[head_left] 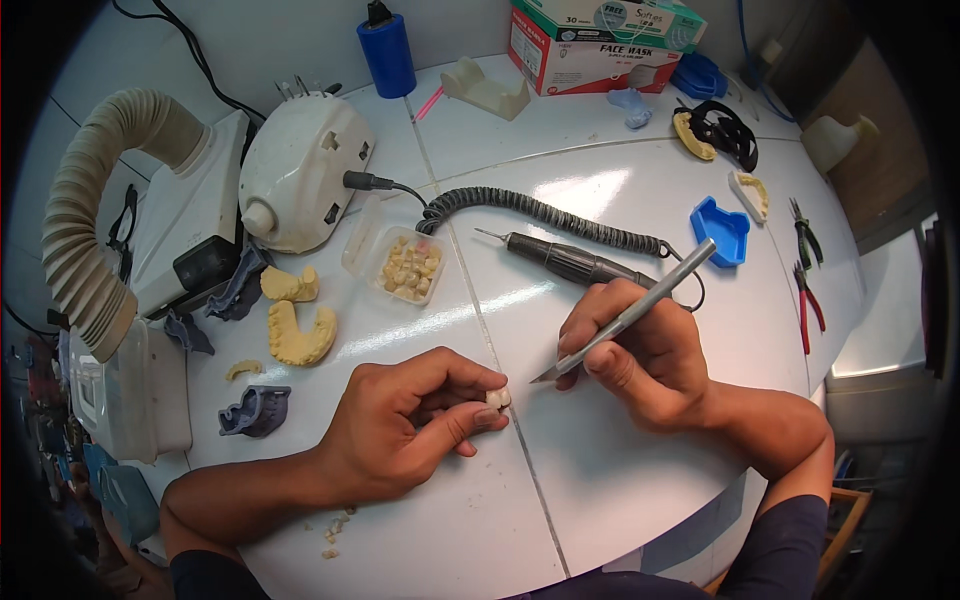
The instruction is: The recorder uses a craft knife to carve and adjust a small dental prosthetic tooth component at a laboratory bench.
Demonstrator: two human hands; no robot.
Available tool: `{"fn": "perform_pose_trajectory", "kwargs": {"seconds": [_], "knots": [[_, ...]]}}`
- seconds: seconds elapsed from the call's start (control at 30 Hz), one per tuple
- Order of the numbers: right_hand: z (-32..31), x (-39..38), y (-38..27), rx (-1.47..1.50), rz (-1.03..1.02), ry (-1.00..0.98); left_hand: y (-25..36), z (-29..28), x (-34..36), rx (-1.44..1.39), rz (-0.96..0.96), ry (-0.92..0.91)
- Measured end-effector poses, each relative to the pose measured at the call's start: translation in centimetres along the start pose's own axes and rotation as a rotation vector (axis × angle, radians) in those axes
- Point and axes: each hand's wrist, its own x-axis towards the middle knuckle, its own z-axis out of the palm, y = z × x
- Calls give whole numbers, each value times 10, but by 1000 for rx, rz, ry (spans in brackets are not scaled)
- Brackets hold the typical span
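Note:
Between the thumb and fingertips of my left hand point(415, 415) is a small whitish piece shaped like a tooth point(498, 398). My right hand point(640, 355) grips a silver craft knife point(640, 310) like a pen, its tip pointing down and left. A short gap separates the blade tip from the tooth piece. Beyond my hands lies a dark handpiece point(570, 260) with a thin bur, joined to a coiled cord point(540, 212). An open clear box point(412, 268) of small tooth-shaped pieces stands beyond my left hand.
Yellow plaster dental casts point(303, 338) and a grey-purple mold piece point(255, 412) lie at left, near a white control unit point(300, 175) and ribbed hose point(75, 230). At right are a blue tray point(720, 232) and red-handled pliers point(808, 310). Mask boxes point(600, 55) stand at the back.

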Motion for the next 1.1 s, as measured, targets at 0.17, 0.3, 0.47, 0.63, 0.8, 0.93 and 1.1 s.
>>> {"fn": "perform_pose_trajectory", "kwargs": {"seconds": [0.17,0.3,0.47,0.63,0.8,0.93,1.1], "knots": [[-8,5,7,121,80,52,-8,3,7,-29,52,-4],[-4,7,4,78,107,80,-10,4,8,-19,84,-6],[3,10,6,-34,104,129,-16,4,9,7,163,15],[8,7,4,-129,107,119,-19,5,11,-25,231,27],[12,8,1,-151,154,155,-24,4,14,-3,258,13],[24,20,3,-85,183,418,-23,1,15,-28,272,29],[39,43,-1,-67,307,587,-26,-3,19,-102,263,19]]}}
